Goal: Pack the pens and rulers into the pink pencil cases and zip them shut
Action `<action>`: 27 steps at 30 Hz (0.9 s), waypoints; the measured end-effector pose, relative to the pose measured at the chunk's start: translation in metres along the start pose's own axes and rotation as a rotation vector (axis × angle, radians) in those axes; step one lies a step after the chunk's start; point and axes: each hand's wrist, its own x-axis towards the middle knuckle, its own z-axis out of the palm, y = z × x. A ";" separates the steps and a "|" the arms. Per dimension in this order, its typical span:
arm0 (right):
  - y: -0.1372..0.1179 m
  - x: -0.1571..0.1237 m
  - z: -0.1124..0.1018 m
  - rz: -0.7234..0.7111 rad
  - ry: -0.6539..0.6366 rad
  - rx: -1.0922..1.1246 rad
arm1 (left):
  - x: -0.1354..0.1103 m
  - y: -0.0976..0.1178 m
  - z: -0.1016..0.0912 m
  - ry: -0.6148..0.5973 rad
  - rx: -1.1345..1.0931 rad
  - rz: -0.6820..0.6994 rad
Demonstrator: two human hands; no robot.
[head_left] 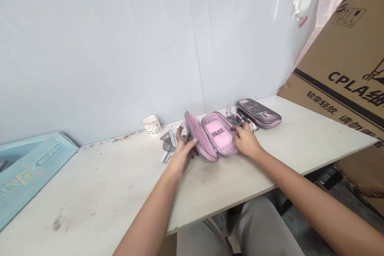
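Note:
An open pink pencil case (217, 138) lies on the white table (120, 192), its lid half (196, 136) standing up on the left. My left hand (183, 150) is wrapped round that raised lid half from the left. My right hand (244, 138) rests on the right end of the case's tray, fingers curled on its rim. A second, closed purple pencil case (259, 113) lies just behind to the right. Pens and small stationery (240, 117) lie between the two cases.
Clear rulers and a set square (168, 144) lie left of my left hand. A small paper cup (151, 124) stands by the wall. A light blue box (27, 172) sits at the table's left end. A large cardboard box (345, 68) leans at the right.

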 end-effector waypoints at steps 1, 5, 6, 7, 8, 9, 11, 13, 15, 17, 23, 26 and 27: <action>-0.001 0.003 0.000 0.001 -0.039 -0.030 | 0.000 -0.002 0.000 -0.036 0.092 0.024; -0.001 0.010 -0.001 -0.015 -0.158 -0.191 | -0.001 -0.006 0.002 -0.150 0.483 0.242; 0.000 0.010 -0.002 -0.016 -0.161 -0.239 | -0.001 -0.006 0.003 -0.166 0.576 0.299; 0.001 0.011 -0.003 -0.013 -0.153 -0.283 | -0.001 -0.006 0.003 -0.178 0.663 0.339; 0.003 0.011 -0.005 -0.002 -0.136 -0.318 | -0.001 -0.006 0.003 -0.182 0.742 0.361; 0.006 0.011 -0.007 0.017 -0.116 -0.341 | -0.001 -0.007 0.003 -0.178 0.811 0.369; 0.011 0.012 -0.012 0.068 -0.074 -0.363 | 0.001 -0.009 0.003 -0.149 0.921 0.359; 0.017 0.012 -0.016 0.134 -0.037 -0.364 | 0.002 -0.012 0.005 -0.118 1.005 0.340; 0.022 0.012 -0.020 0.184 -0.008 -0.364 | 0.004 -0.015 0.010 -0.104 1.114 0.320; 0.027 0.011 -0.022 0.214 0.020 -0.372 | 0.006 -0.019 0.019 -0.108 1.246 0.304; 0.043 0.007 -0.024 0.267 0.136 -0.439 | 0.017 -0.033 0.047 -0.124 1.533 0.283; 0.050 0.007 -0.024 0.249 0.237 -0.437 | 0.019 -0.038 0.051 -0.119 1.618 0.299; 0.052 0.007 -0.024 0.228 0.269 -0.426 | 0.020 -0.038 0.051 -0.115 1.635 0.310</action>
